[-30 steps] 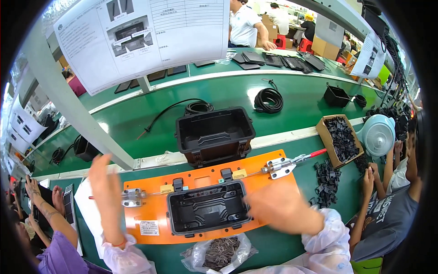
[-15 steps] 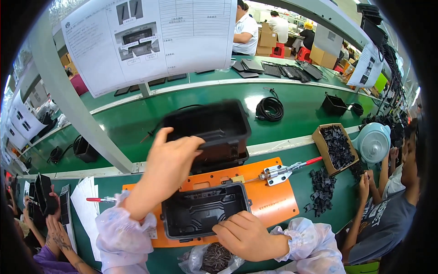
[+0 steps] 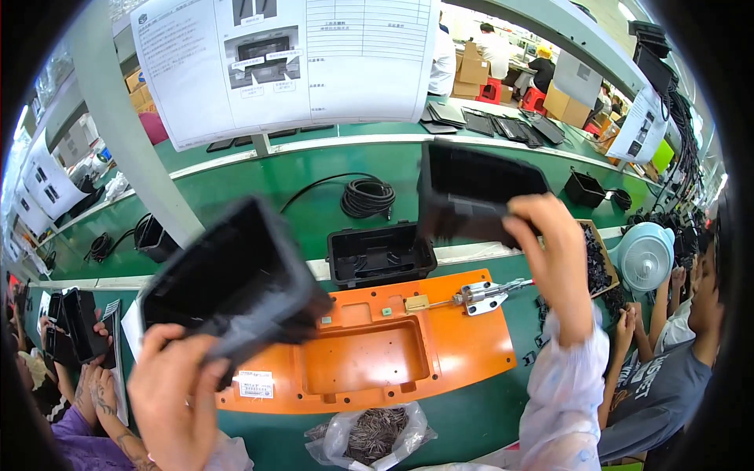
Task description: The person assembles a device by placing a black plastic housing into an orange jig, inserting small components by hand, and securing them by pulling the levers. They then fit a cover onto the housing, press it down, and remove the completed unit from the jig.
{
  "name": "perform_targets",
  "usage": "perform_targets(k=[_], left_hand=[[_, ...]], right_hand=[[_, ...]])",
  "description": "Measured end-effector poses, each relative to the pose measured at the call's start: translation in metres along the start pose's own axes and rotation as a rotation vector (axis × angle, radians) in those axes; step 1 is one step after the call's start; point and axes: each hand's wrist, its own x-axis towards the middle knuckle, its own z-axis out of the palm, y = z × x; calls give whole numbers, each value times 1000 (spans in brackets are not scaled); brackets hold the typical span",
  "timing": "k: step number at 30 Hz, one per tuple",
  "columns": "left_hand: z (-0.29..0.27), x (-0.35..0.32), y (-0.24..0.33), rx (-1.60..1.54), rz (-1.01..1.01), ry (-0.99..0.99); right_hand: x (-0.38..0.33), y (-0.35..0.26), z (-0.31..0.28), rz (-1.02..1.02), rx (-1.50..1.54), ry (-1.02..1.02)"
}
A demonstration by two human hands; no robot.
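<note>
Tilted at the left, a deep black plastic box point(image 3: 228, 275) is in the grip of my left hand point(image 3: 174, 392), fingers closed on its near edge; it is slightly blurred. At the upper right my right hand point(image 3: 556, 255) pinches the near edge of a second black box point(image 3: 479, 184), held up above the bench. Between them lies an orange fixture plate point(image 3: 471, 345), its rectangular recess point(image 3: 365, 357) showing bare. A toggle clamp point(image 3: 479, 298) is mounted at its right rear. Behind the plate stands a third black box point(image 3: 381, 255).
A clear bag point(image 3: 369, 436) of small metal pins lies in front of the plate. A carton point(image 3: 601, 259) of small black parts and a turquoise fan point(image 3: 646, 255) stand right. Behind lies a coiled black cable point(image 3: 367, 196). Co-workers sit at both sides; a printed sheet point(image 3: 290, 71) hangs ahead.
The black box has left the fixture's recess. My left hand has come left and nearer with a box; my right hand has risen to the upper right and now holds one. The view has shifted.
</note>
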Motion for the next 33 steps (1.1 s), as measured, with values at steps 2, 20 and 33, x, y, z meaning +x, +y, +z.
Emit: perform_targets(k=[2,20,33], left_hand=[[14,-1,3,-91,218,-86],[74,2,13,-338,450,-467],[83,3,12,-306,454,-449]], right_hand=[[24,55,38,94,-21,-71],[40,211,187,230,163,-603],[34,182,127,102,70,-525]])
